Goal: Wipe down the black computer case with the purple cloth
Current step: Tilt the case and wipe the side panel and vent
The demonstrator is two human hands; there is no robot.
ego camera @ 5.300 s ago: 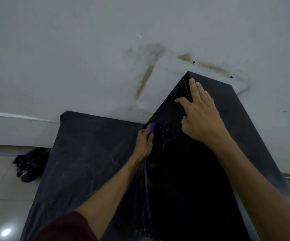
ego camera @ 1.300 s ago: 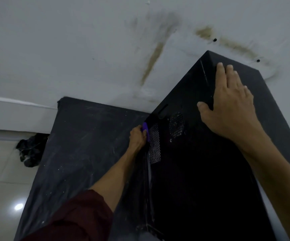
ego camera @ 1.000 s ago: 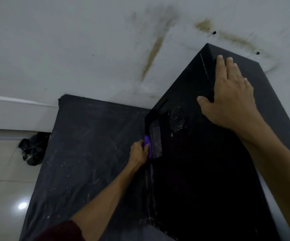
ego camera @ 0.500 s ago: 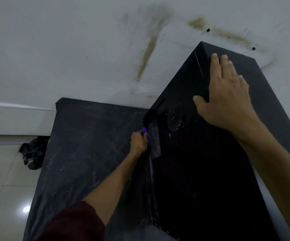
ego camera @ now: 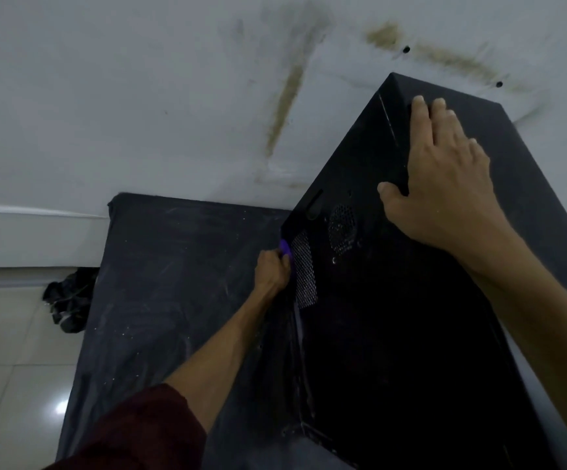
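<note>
A tall black computer case stands on a dark surface, its mesh vents facing me. My left hand grips a small purple cloth and presses it against the case's lower left edge, beside the rectangular mesh panel. Most of the cloth is hidden inside the fist. My right hand lies flat on the top of the case with the fingers straight and the thumb hooked over the near edge.
The case stands on a dusty black-covered table against a stained white wall. A dark bundle lies on the tiled floor at the left.
Over the last second my left hand with the cloth has slid a little up along the case's left edge. My right hand stays flat on the top.
</note>
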